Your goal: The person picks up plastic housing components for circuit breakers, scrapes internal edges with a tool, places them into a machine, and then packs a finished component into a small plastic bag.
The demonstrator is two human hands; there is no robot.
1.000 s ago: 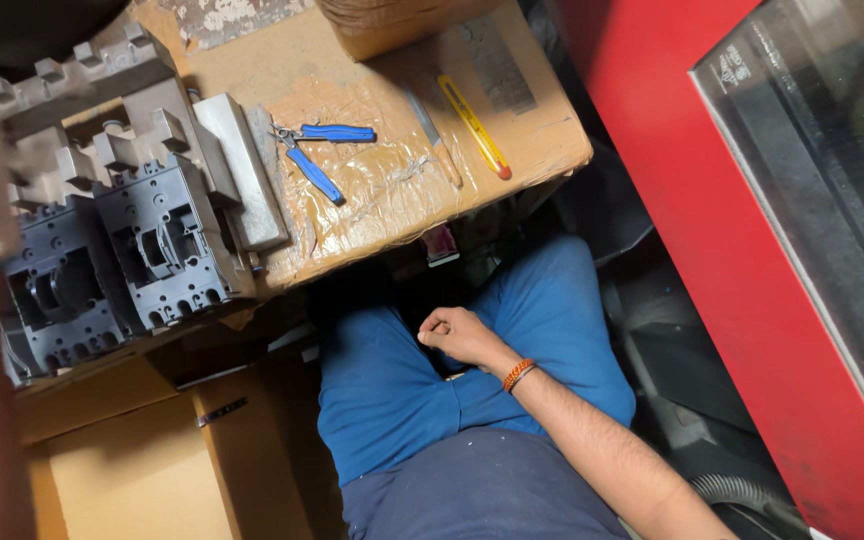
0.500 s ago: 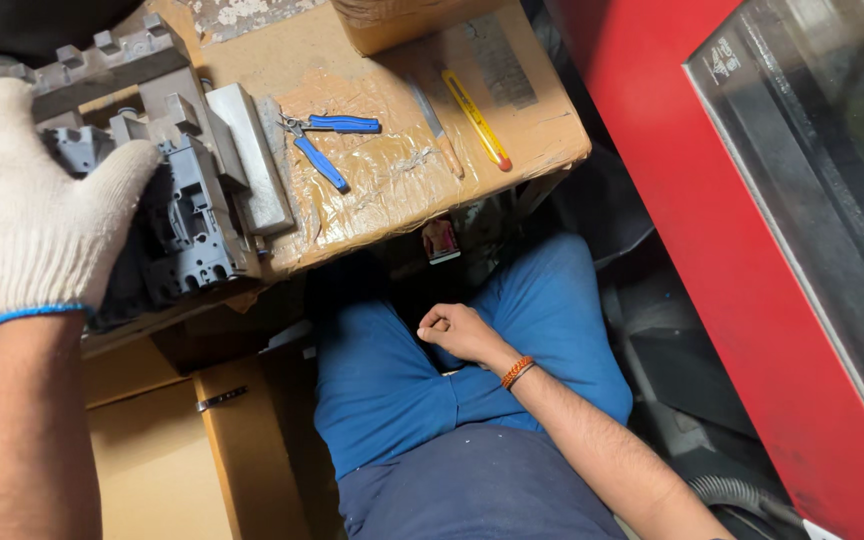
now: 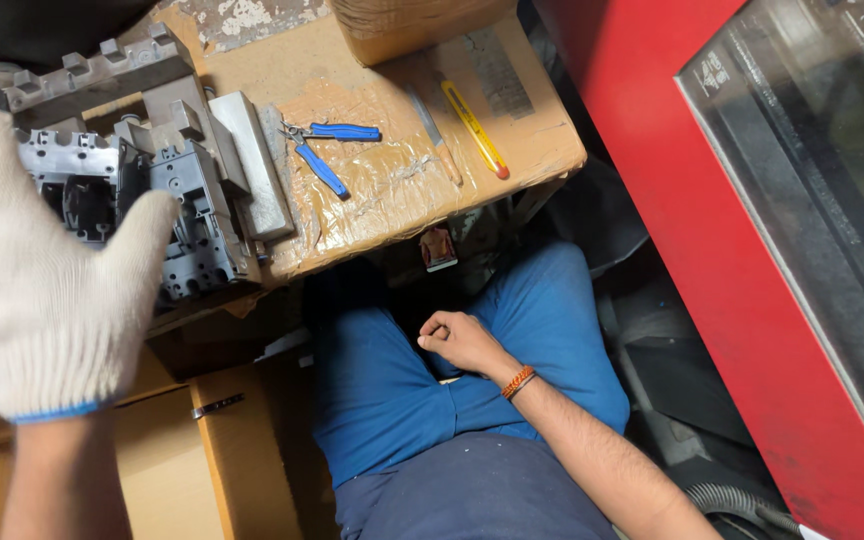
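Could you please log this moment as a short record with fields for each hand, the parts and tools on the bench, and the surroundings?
left hand: in a white knit glove, raised open with fingers spread, in front of the grey plastic parts, holding nothing
right hand: bare, loosely curled, resting on the lap; orange band at the wrist
grey plastic parts: moulded housings crowded on the left of the bench
blue-handled pliers: lying on the cardboard-covered bench
yellow tool: lying right of the pliers
surroundings: red cabinet to the right

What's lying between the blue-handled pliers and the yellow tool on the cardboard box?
In the head view, a slim grey blade-like tool lies between the blue-handled pliers and the yellow tool, on the taped cardboard box.
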